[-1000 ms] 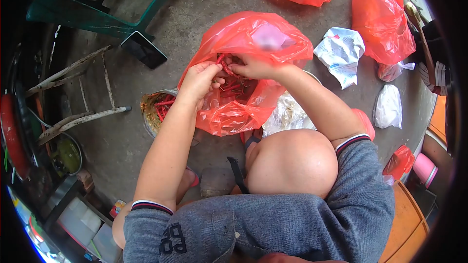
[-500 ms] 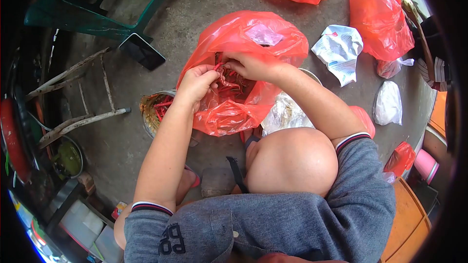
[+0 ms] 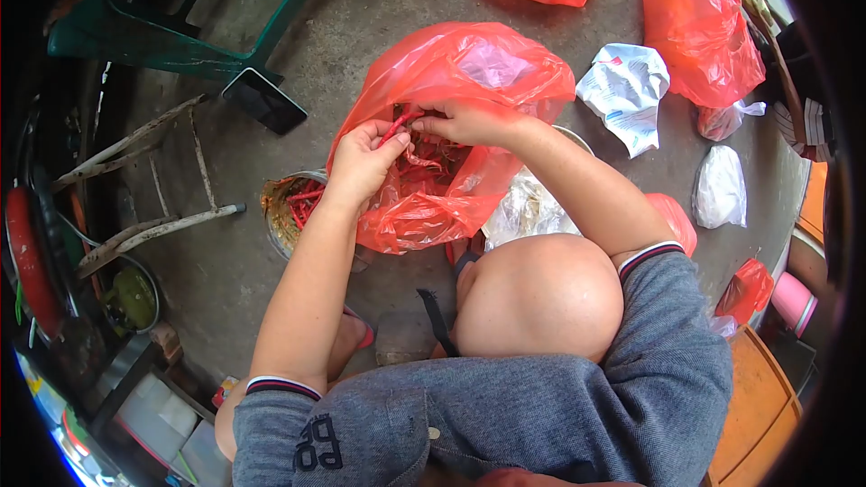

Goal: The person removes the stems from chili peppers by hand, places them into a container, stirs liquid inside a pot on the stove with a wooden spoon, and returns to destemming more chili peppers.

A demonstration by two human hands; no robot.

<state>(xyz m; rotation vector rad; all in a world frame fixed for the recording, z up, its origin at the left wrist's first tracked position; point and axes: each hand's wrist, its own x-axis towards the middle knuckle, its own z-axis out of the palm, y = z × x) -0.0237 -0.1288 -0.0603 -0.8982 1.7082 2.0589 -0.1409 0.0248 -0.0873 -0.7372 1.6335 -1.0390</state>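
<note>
A long red chili [image 3: 400, 127] sits between my two hands above an open red plastic bag [image 3: 433, 52]. My left hand [image 3: 361, 165] pinches its lower end between thumb and fingers. At the chili's upper end my right hand [image 3: 469, 123] is closed, its thumb and finger meeting at the tip; the fingers partly hide that end. Beneath both hands, more red chilies [image 3: 422, 162] lie inside the bag, some wrinkled and dry-looking. Left of my left forearm stands a stained round container [image 3: 278, 213] with red chilies in it, partly covered by the arm.
A phone [image 3: 264, 101] lies by a green plastic stool [image 3: 162, 50]. Below it is a worn metal frame [image 3: 162, 225]. To the right are a crumpled white packet [image 3: 622, 95], a full red bag [image 3: 699, 41] and a white bag [image 3: 721, 188]. Clear plastic [image 3: 530, 212] rests beside my knee.
My hands have drawn slightly apart, and a red chili now shows plainly between them. My left hand has turned a little; the bag stays in place.
</note>
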